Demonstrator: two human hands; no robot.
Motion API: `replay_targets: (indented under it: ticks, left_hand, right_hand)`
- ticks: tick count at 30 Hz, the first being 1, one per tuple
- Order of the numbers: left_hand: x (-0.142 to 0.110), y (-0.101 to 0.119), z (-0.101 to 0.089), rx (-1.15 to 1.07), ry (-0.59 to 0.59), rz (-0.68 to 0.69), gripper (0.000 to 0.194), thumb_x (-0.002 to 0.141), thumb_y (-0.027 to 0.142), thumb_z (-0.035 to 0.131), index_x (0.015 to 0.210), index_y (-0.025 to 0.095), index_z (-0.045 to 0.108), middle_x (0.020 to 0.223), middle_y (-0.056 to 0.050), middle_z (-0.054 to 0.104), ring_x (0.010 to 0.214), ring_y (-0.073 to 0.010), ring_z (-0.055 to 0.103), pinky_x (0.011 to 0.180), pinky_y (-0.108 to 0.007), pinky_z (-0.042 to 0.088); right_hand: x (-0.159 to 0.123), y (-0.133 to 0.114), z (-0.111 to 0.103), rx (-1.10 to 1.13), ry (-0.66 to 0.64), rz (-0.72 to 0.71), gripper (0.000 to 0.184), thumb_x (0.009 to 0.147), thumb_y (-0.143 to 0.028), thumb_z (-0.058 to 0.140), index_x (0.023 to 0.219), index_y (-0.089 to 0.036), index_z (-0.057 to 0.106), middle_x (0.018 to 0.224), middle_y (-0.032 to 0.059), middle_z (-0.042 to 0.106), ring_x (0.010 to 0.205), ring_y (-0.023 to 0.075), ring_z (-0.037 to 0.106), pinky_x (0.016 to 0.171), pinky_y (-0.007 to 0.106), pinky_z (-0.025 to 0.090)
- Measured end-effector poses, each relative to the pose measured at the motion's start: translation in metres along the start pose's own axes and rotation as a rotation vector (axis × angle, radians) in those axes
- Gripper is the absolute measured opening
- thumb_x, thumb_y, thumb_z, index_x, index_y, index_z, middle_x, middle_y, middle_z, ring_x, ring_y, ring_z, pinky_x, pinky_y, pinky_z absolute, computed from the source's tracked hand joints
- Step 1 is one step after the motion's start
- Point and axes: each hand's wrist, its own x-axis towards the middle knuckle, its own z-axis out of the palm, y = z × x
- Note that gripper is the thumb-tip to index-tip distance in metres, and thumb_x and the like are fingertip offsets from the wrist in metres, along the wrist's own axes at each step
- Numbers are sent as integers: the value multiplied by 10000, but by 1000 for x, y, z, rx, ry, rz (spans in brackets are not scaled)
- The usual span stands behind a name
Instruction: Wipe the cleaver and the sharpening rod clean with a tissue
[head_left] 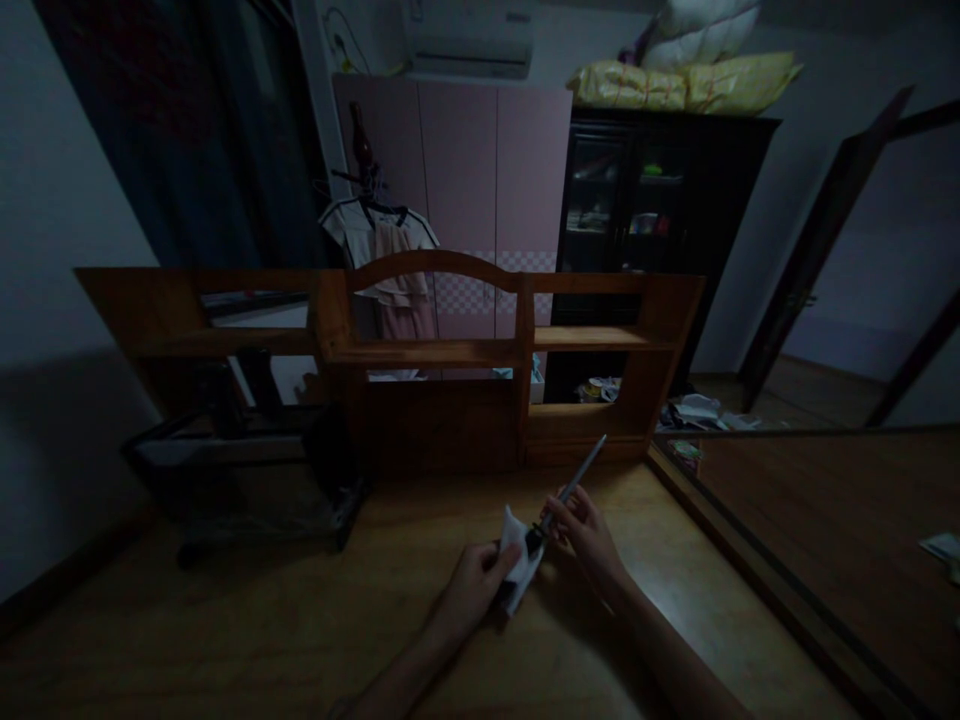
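Observation:
Over a wooden desk [300,620], my left hand [471,588] is closed around a white cloth [514,540] that wraps the dark handle end of a long thin metal rod [581,478]. The rod slants up and to the right, its tip pointing toward the shelf unit. My right hand [586,530] pinches the rod just above the handle, fingers curled on it. Both forearms reach in from the bottom edge. The room is dim and the handle is mostly hidden by the cloth.
A wooden shelf unit [442,350] stands along the desk's back edge. A dark wooden surface [825,510] adjoins on the right. Behind are a pink wardrobe [480,170], a black cabinet [652,200], hanging clothes [386,260] and an open door [825,240].

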Motion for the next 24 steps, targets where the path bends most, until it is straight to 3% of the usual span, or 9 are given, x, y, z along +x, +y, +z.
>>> replay_targets:
  ticks: [6, 13, 18, 24]
  left_hand:
    - [-3, 13, 1, 40, 34, 67, 427, 826, 499, 538, 699, 108, 651, 658, -29, 605, 613, -148, 512, 553, -212, 345]
    - [-3, 18, 1, 37, 109, 139, 386, 795, 481, 592, 692, 123, 692, 723, -58, 662, 680, -190, 570, 620, -214, 393]
    - [0, 11, -1, -51, 122, 134, 355, 764, 463, 639, 757, 116, 715, 766, -86, 677, 734, -218, 584, 658, -233, 413]
    - [3, 9, -4, -100, 101, 47, 413, 756, 496, 631, 746, 91, 713, 721, -84, 685, 660, -212, 594, 609, -252, 425]
  right_hand:
    - [3, 2, 1, 30, 114, -33, 296, 702, -436, 721, 778, -215, 539, 638, -27, 596, 489, 95, 492, 451, 215, 354]
    - [3, 6, 1, 122, 224, 20, 337, 627, -442, 774, 774, -217, 570, 642, -30, 615, 515, 105, 544, 478, 215, 394]
    - [6, 4, -8, 147, 286, 31, 330, 618, -430, 782, 756, -218, 569, 656, -22, 632, 541, 121, 576, 479, 222, 417]
    - [10, -1, -20, 234, 358, 68, 306, 626, -385, 789, 735, -219, 556, 680, -17, 642, 576, 119, 588, 508, 215, 449]
